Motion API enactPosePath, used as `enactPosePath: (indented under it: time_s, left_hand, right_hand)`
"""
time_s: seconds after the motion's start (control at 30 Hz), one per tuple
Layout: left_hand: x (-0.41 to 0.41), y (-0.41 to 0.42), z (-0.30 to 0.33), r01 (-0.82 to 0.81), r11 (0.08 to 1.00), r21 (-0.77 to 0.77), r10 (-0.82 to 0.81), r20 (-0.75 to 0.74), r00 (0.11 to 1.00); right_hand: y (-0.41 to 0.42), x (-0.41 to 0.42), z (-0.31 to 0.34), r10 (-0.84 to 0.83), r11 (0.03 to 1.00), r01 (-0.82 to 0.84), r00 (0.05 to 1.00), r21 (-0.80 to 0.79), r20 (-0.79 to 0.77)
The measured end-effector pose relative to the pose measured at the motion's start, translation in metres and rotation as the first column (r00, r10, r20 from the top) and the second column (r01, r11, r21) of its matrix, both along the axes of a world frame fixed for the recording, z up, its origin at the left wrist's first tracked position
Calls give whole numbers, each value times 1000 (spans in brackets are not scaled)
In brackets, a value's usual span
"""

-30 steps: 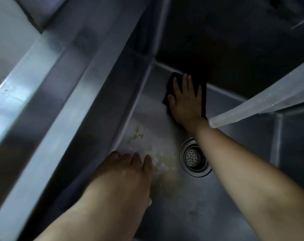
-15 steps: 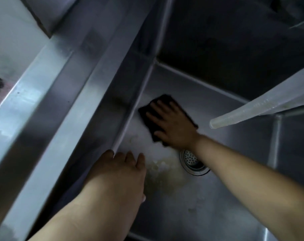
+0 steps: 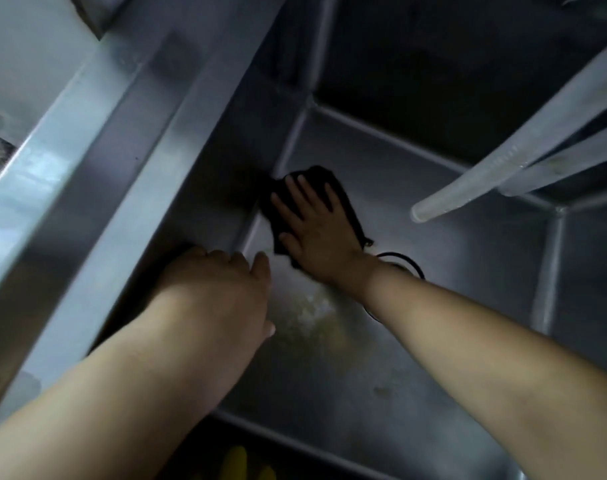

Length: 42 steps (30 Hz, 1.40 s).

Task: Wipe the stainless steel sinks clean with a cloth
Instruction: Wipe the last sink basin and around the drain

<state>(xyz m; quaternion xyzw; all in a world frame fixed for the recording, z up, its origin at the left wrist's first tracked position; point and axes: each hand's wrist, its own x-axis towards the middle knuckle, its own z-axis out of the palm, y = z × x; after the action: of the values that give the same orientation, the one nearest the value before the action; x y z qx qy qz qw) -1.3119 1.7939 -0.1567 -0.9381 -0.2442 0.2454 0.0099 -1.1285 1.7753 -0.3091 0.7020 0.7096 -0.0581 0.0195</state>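
I look down into a deep stainless steel sink (image 3: pixel 451 265). My right hand (image 3: pixel 316 223) lies flat, fingers spread, pressing a dark cloth (image 3: pixel 343 199) onto the sink floor against the left wall. My left hand (image 3: pixel 222 285) rests palm down at the foot of that left wall, just below the cloth, holding nothing. A yellowish patch of residue (image 3: pixel 316 317) lies on the floor between my forearms. My right wrist hides most of the drain (image 3: pixel 406 263).
A clear plastic hose (image 3: pixel 503 161) hangs over the sink from the upper right, its open end above the floor. The broad steel rim (image 3: pixel 129 161) runs diagonally on the left. Something yellow (image 3: pixel 239 462) shows below the near edge.
My right hand slid the cloth from the far wall back toward me, then left up against the side wall. My left hand stayed at the foot of the left wall.
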Motion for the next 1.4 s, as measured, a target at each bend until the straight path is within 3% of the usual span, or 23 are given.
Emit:
enactPosePath:
  time_s: [0.13,0.3,0.43,0.5,0.6,0.7,0.8,0.87,0.93,1.07,1.17,1.23,1.3,1.4]
  left_hand:
    - [2,1,5,-23,999,-24,24,56,998]
    - [-4,-3,28,5,991,-135,9,108,994]
    - [-16,-1,51,93,987,-134,-58,243,968]
    - [-25,3,60,210,975,-64,-181,311,933]
    - [-43,12,58,351,935,58,-347,363,865]
    - [-51,20,51,426,896,121,-439,377,816]
    - [-53,22,48,441,890,114,-452,344,823]
    - [-52,22,48,446,890,94,-451,319,834]
    - [-52,20,50,445,890,97,-452,304,839]
    - [-50,18,54,442,893,90,-450,233,862]
    - [-51,18,52,435,896,90,-444,211,871]
    - [-51,19,51,429,898,98,-440,233,867]
    - [-52,20,51,425,900,96,-435,254,864]
    - [-52,21,49,432,899,73,-435,270,859]
  right_hand:
    - [-57,-38,5,187,982,-189,979,-26,-79]
    - [-146,-66,12,447,883,-459,886,-92,-125]
    - [-141,-35,15,574,807,-582,812,-94,-107]
    - [-116,-15,16,501,859,-501,865,-106,-35]
    - [-71,19,17,246,968,-246,969,-48,11]
    - [-47,32,12,43,996,-40,998,-85,43]
    - [-55,12,3,-67,992,70,997,-103,32]
    - [-75,-7,4,-24,994,22,1000,-110,-13]
    - [-105,-30,5,123,990,-128,990,-64,-68]
    - [-155,-65,3,443,895,-445,881,27,-165]
    - [-131,-47,0,583,809,-587,794,32,-176]
    - [-94,-31,-1,503,862,-506,856,9,-121]
    - [-56,-20,-1,303,952,-304,951,-21,-57]
    - [-25,-25,-3,59,997,-61,997,-41,-43]
